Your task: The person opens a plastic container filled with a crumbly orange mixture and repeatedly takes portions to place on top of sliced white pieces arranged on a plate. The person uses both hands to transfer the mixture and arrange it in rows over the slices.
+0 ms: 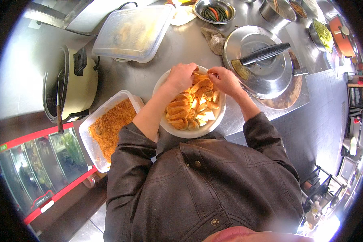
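Note:
A round white bowl (189,134) sits on the counter in front of me. Overlapping orange-coated slices (178,109) fill its left side and top, and pale cut chunks (205,115) lie at the right. At the bowl's far left rim, my left hand (182,76) is closed, its fingertips pinching an orange-coated slice. My right hand (226,83) bends over the far right rim with thumb and fingers together at the same coated pieces. What lies between its fingertips is too small to make out. Beside my left forearm stands a clear plastic tub (84,135) of orange crumbly coating (113,125).
Beyond the bowl is a lidded plastic container (133,34). A large metal lid (266,82) rests on a round wooden board (292,94) at right. A cream cooker (82,76) stands at left. Far back are a metal bowl of peppers (214,22) and a pot (276,20).

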{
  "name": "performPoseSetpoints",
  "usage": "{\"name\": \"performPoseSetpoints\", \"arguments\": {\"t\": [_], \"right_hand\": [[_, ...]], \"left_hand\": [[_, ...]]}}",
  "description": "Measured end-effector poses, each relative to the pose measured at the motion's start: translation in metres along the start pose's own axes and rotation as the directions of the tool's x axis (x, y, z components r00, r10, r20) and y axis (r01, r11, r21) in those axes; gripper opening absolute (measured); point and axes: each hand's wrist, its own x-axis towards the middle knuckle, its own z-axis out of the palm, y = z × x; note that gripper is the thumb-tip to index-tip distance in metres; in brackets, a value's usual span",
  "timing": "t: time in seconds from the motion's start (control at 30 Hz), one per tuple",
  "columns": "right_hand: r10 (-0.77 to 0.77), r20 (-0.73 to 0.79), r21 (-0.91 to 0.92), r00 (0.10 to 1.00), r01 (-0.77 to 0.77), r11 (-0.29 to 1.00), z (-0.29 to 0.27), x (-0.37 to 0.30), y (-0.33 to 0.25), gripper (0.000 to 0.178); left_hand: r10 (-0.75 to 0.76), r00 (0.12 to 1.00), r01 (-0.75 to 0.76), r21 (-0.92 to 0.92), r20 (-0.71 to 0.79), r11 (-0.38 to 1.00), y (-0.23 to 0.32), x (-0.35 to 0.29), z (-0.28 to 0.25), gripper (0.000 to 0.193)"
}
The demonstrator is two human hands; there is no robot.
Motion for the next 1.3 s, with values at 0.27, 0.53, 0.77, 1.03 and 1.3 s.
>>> {"name": "performPoseSetpoints", "arguments": {"t": [0.27,0.53,0.77,1.03,1.3], "right_hand": [[-0.163,-0.033,-0.161,0.986,0.156,0.975,-0.006,-0.020,-0.015,0.022],[0.020,0.169,0.316,0.985,-0.073,0.946,-0.011,-0.021,0.002,0.025],[0.146,0.061,0.166,0.987,-0.155,0.974,-0.003,-0.019,-0.006,0.028],[0.131,-0.081,0.083,0.988,-0.124,0.989,0.015,-0.017,0.000,0.028],[0.081,-0.178,0.016,0.981,-0.080,0.997,0.020,-0.021,-0.002,0.027]], "left_hand": [[0.002,1.000,-0.002,-0.015,-0.011,1.000,-0.006,0.001,0.002,0.022],[0.027,0.997,-0.033,-0.091,-0.068,0.995,-0.009,0.001,0.004,0.018],[0.033,0.997,-0.041,-0.123,-0.068,0.992,-0.009,0.001,0.001,0.019],[0.024,0.997,-0.031,-0.097,-0.074,0.995,-0.009,-0.001,0.001,0.019],[0.291,0.949,-0.263,0.202,-0.123,0.943,0.015,-0.035,-0.002,0.010]]}}
